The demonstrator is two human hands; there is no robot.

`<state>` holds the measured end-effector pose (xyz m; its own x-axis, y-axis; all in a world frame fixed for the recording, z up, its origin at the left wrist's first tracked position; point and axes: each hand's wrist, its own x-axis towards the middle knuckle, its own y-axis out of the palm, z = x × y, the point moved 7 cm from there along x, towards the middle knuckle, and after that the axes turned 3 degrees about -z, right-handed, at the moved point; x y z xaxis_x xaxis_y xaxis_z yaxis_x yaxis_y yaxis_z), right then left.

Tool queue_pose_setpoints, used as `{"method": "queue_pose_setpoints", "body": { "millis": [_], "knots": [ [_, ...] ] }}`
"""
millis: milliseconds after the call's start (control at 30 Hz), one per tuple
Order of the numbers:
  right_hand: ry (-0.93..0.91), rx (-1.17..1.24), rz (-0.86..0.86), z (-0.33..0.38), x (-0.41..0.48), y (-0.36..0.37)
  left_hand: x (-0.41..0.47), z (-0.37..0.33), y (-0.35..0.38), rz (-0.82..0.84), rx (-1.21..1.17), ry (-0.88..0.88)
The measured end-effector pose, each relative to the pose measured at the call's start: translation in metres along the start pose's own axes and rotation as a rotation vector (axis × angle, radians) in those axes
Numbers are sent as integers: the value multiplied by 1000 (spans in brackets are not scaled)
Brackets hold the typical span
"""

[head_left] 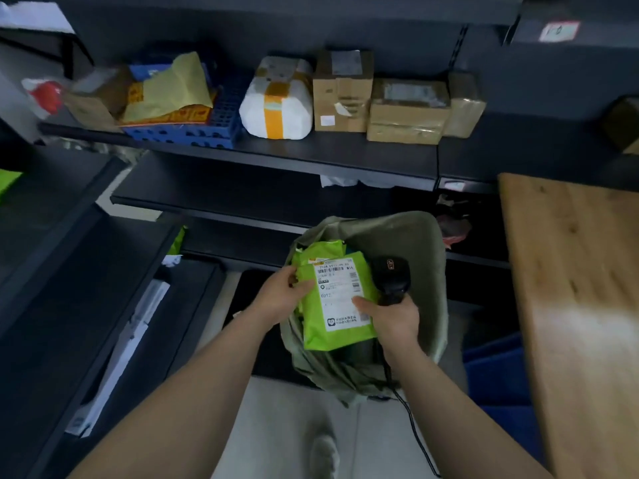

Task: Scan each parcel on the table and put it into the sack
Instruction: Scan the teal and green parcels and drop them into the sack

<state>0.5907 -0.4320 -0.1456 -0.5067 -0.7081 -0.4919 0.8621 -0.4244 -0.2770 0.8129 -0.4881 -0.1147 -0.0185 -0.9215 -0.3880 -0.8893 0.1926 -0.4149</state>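
A green mailer parcel (337,302) with a white shipping label faces up over the open mouth of the olive sack (420,243). My left hand (281,293) grips the parcel's left edge. My right hand (392,318) holds a black barcode scanner (390,274) by its handle, with the thumb pressed on the label's lower right. More green parcels (320,252) lie inside the sack behind the held one. The scanner's black cable (413,426) trails down toward the floor.
A wooden table (570,288) stands at the right. Dark shelves (276,152) behind the sack carry cardboard boxes (342,91), a white wrapped parcel (276,98) and a blue crate (193,129). A blue bin (494,375) sits under the table.
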Motion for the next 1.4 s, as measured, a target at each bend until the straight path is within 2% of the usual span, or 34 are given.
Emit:
{"method": "queue_pose_setpoints", "body": {
  "millis": [167,300,433,533,667,767,833,967,1167,1400],
  "knots": [
    [34,-37,-105,-21,57,33,74,30,7,68,37,-29],
    [91,-59,-152,-45,91,58,127,64,4,68,248,-26],
    [113,-153,-195,-57,111,82,164,110,7,109,366,-204],
    [118,-288,-218,-61,122,99,181,117,8,90,429,-148],
    [142,-369,-229,-67,133,112,189,105,-2,20,195,-99],
    [156,-378,-257,-67,141,114,187,87,-10,30,-70,-94],
    [154,-409,-256,-65,146,117,182,82,-12,45,-123,-98],
    [160,-464,-237,-68,144,125,170,91,-5,104,-25,-153],
    [150,-449,-208,-70,134,117,173,95,-5,45,92,-131],
    [150,-421,-223,-54,109,82,166,85,-7,101,254,-102]
  ]
}}
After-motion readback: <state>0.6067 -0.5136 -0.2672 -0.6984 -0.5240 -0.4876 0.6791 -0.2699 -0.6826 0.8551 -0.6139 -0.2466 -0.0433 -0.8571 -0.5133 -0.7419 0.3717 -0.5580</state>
